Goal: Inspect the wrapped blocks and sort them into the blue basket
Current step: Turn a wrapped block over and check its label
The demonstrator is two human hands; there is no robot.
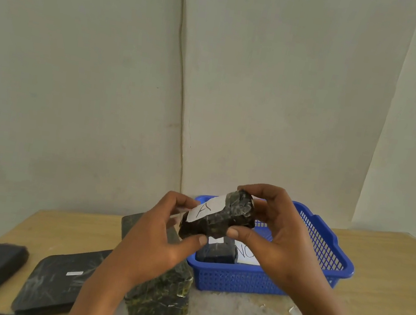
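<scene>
A: Why is the wrapped block (219,219) up off the counter (386,278)?
B: Likely to read its white label (206,208). The left hand (154,241) and right hand (270,237) pinch its ends, above the blue basket (321,255).

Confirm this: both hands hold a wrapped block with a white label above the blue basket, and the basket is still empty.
Not quite. The head view shows both hands, left hand and right hand, holding the wrapped block with its white label above the blue basket, but the basket is not empty: another dark block already lies inside.
</scene>
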